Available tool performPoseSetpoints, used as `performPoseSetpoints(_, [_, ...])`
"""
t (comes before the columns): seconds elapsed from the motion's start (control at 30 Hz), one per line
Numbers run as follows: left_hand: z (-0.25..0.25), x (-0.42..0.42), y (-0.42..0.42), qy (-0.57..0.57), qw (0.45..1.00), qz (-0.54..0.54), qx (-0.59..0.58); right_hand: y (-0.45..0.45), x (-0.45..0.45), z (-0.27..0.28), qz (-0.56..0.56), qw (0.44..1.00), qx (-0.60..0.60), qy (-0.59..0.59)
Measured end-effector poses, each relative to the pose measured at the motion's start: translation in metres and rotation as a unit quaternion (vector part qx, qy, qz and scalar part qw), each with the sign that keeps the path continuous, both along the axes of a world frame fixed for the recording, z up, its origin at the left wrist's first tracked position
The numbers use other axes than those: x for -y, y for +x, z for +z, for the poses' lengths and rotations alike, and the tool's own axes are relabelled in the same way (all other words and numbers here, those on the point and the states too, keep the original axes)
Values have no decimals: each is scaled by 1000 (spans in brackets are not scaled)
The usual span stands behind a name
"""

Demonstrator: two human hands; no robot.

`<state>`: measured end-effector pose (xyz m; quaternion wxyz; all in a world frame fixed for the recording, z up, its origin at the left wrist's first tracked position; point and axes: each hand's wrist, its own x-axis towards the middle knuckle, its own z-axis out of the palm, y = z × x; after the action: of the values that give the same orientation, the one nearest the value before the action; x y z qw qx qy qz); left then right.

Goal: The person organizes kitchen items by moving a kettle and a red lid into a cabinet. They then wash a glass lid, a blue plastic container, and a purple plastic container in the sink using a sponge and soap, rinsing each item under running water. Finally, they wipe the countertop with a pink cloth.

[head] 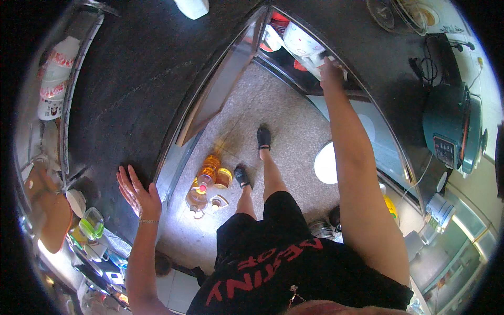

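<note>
My left hand lies flat on the dark countertop near its edge, fingers spread and holding nothing. At the far corner, my right hand reaches to the open lower cabinet. It is blurred, with a small whitish object next to the fingers; whether it grips anything cannot be made out. Inside the cabinet sit a white container with coloured circles, a white-and-red item, and red things partly hidden behind them. The cabinet door stands swung outward to the left of the opening.
Several oil bottles stand on the speckled floor beside my feet. A round white object is below my right arm. A dark green rice cooker occupies the right counter. White bottles and a cutting board line the left side.
</note>
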<state>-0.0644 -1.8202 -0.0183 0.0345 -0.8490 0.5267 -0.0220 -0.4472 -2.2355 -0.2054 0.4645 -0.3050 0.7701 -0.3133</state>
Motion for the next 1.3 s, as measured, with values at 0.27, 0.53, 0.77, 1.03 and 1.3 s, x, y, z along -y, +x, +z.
performPoseSetpoints(0.27, [0,8,-1,-27,1000,-7,-14,-46,31,-64,-49,962,265,-52])
performPoseSetpoints(0.53, [1,3,1,-32,999,-30,0,9,43,-58,88,982,140,-92])
performPoseSetpoints(0.77, [-3,-2,2,-24,1000,-20,0,31,45,-27,-56,960,263,-83])
performPoseSetpoints(1.03, [2,3,-2,-12,1000,16,-23,46,23,13,-54,966,252,16])
performPoseSetpoints(1.3, [2,4,-4,-7,999,37,-30,55,-11,30,111,981,161,-12])
